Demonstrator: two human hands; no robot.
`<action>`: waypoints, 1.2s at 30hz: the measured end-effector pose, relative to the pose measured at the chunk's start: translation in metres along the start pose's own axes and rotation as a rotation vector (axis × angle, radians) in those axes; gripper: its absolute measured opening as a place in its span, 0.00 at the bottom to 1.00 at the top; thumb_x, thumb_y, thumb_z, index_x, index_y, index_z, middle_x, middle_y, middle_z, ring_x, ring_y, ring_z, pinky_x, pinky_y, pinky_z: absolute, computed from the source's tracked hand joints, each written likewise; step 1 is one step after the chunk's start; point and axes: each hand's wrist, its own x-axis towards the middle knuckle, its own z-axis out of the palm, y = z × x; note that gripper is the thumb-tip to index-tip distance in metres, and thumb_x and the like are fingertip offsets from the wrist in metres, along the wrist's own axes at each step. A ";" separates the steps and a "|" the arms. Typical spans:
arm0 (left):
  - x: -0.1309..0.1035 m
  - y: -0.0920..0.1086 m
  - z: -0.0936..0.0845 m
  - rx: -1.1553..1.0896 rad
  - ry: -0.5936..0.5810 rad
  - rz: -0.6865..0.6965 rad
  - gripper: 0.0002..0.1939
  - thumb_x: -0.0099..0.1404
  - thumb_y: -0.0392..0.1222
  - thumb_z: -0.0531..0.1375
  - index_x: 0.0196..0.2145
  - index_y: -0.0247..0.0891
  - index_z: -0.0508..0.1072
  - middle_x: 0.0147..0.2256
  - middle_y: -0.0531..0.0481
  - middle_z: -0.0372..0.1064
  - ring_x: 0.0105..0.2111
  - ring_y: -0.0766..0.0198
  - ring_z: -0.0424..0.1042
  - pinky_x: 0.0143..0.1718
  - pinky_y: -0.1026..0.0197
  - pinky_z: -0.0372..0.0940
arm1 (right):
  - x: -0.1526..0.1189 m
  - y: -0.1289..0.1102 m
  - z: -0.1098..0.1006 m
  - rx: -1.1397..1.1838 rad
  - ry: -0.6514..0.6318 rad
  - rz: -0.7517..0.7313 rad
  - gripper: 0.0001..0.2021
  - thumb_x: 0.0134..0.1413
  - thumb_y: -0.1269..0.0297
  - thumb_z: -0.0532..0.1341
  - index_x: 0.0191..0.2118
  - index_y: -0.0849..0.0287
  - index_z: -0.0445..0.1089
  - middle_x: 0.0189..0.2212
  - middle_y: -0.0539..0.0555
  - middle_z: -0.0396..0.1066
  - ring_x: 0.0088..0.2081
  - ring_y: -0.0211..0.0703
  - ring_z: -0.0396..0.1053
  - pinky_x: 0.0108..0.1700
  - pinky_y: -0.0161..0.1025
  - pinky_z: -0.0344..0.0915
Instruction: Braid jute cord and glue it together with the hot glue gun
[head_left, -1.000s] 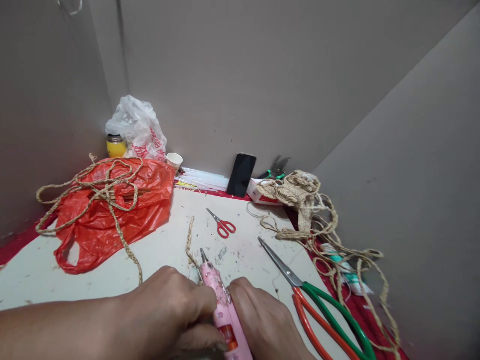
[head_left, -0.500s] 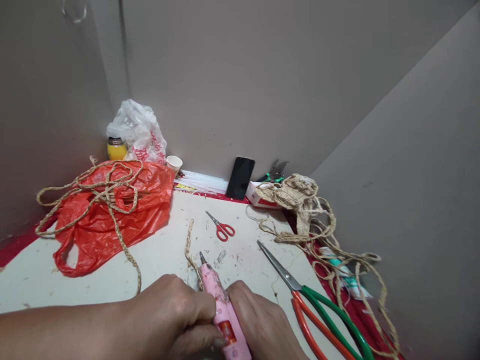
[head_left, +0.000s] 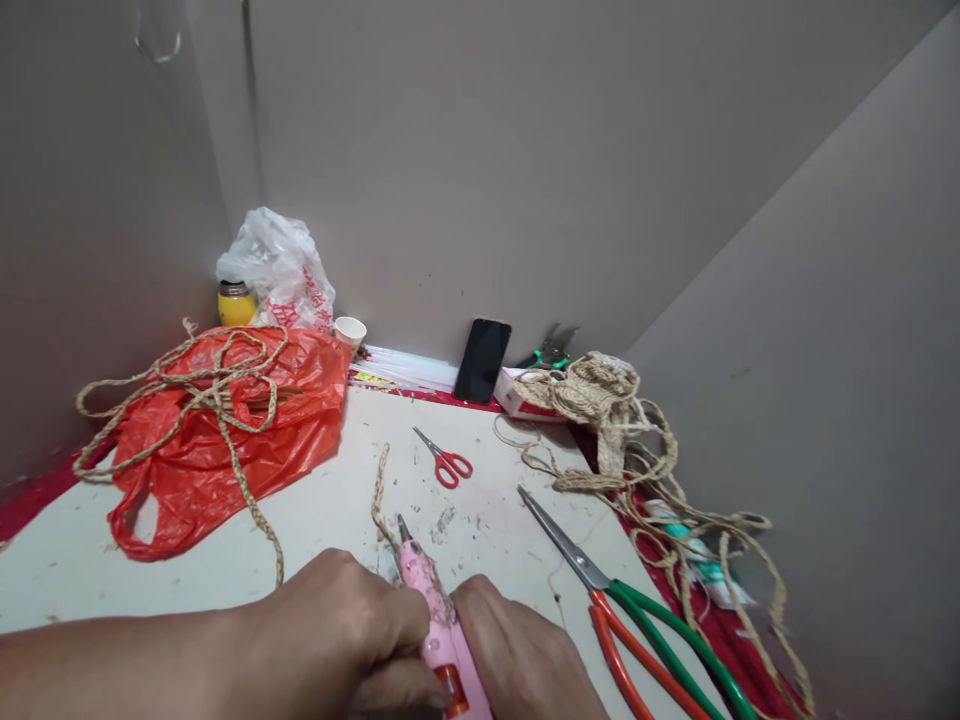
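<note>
A pink hot glue gun (head_left: 429,590) lies at the front centre, its metal nozzle pointing away from me. My right hand (head_left: 517,650) is closed around its right side. My left hand (head_left: 360,630) is closed against the gun's left side, its fingers partly hidden. A braided straw cord (head_left: 259,515) runs from the left under my left hand. A short cord end (head_left: 379,485) comes out beside the nozzle, between that hand and the gun. Where my left fingers grip the cord is hidden. Beyond the nozzle lie small red-handled scissors (head_left: 444,460).
Large shears (head_left: 589,575) with green and orange handles lie to the right. A red plastic bag (head_left: 300,430) carries looped cord at left. Coiled braid (head_left: 600,390) is heaped at back right. A phone (head_left: 482,360) leans on the wall near a paper cup (head_left: 350,332).
The whole view has shifted slightly, with the table items a little lower. Both hands and the glue gun keep nearly the same pose; the nozzle sits slightly lower and further left.
</note>
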 end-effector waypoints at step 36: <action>0.036 -0.077 -0.017 -0.026 0.396 -0.564 0.07 0.54 0.42 0.59 0.23 0.35 0.69 0.21 0.52 0.66 0.22 0.66 0.61 0.25 0.63 0.49 | 0.046 0.002 -0.035 0.986 -0.319 0.787 0.22 0.54 0.56 0.60 0.54 0.57 0.70 0.44 0.56 0.76 0.45 0.52 0.73 0.47 0.45 0.69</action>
